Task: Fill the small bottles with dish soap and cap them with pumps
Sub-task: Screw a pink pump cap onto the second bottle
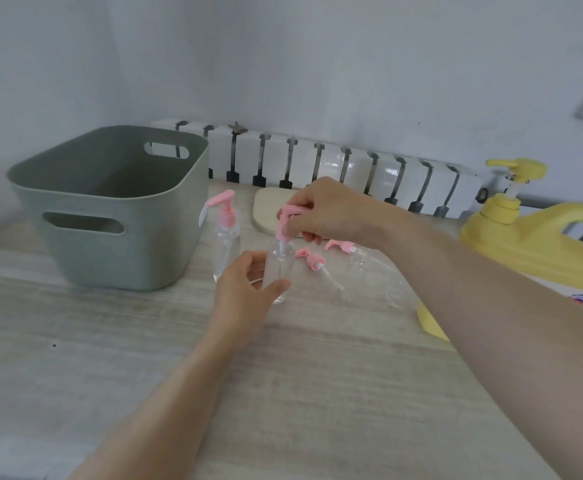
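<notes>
Capping a small bottle (pixel 279 259) on the surface (pixel 318 375)
Left hand (pixel 245 292) grips it, right hand (pixel 324 213) pinches the pink pump (pixel 280 230) at its neck; capped bottle (pixel 227 237) and green basket (pixel 110 237) stand left, loose pumps (pixel 312 259) and yellow soap jug (pixel 525 247) right.

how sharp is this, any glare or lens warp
Head view: soft throughout, so the clear bottle the left hand holds nearly vanishes; glare spots on the white radiator; wide-angle bowing toward the edges; even light, faint shadows.
</notes>
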Action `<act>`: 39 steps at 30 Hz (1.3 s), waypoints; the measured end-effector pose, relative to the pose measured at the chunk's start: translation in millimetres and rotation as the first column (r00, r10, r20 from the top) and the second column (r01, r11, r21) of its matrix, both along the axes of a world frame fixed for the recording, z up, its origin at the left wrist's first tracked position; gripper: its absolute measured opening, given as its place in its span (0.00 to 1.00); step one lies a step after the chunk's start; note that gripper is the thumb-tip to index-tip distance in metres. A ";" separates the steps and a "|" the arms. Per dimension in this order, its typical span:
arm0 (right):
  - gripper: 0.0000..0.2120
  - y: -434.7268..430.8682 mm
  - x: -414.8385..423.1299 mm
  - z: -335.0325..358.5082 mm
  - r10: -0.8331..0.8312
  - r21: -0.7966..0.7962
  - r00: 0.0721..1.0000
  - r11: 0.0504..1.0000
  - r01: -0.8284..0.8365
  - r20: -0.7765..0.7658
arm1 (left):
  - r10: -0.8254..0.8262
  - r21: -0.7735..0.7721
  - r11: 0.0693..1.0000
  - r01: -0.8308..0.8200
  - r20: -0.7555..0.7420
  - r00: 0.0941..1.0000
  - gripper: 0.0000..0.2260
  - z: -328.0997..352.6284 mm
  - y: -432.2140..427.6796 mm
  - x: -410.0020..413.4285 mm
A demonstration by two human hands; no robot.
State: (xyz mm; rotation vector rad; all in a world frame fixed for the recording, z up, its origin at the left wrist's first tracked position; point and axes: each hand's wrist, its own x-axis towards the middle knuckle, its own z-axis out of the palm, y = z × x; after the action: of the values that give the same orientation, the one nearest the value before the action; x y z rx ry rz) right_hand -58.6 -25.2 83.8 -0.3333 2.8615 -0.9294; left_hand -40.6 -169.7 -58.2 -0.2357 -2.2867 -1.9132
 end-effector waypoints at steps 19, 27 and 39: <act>0.18 2.8 4.0 -42.9 -0.145 -0.194 0.979 0.974 0.116 -0.143 | 0.004 0.015 1.000 -0.004 0.006 1.000 0.15 -0.5 1.4 -2.4; 0.10 7.2 9.6 -46.3 -0.151 -0.450 0.986 0.887 0.105 -0.068 | 0.004 0.012 1.000 -0.004 0.006 1.000 0.15 -2.4 2.0 -4.3; 0.16 -3.1 5.4 -59.5 -0.227 -0.490 0.971 0.856 0.164 -0.072 | 0.007 0.011 1.000 -0.007 -0.009 1.000 0.15 -2.3 1.1 -1.9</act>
State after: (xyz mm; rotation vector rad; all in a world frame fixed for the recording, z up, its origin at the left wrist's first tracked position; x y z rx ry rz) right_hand -53.3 -28.3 24.3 -0.1426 2.7714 -1.7280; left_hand -42.5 -168.5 -60.5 -0.2342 -2.2684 -1.9164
